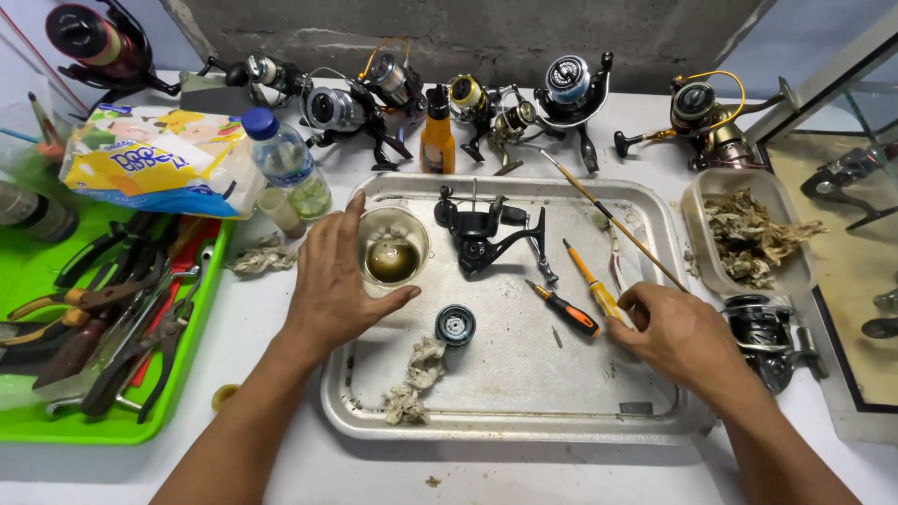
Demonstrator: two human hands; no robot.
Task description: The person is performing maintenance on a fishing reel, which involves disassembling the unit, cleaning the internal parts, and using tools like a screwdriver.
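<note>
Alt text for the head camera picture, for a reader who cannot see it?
Over a metal tray, the left hand cups a small glass of dark liquid while the right hand touches a yellow screwdriver. A black fishing reel lies between them.

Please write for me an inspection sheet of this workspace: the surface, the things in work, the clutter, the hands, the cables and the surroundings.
Surface: white table with a stained metal tray.
Job's things: small cup of dark liquid, black reel body, round black part, two screwdrivers, yellow and orange-black.
Clutter: dirty rag, clear tub of used rags, green tray of pliers, water bottle, tissue pack.
Grips: left hand curled around the cup; right hand at the yellow screwdriver's handle.
Cables: nothing seen.
Surroundings: row of fishing reels against a concrete wall.
</note>
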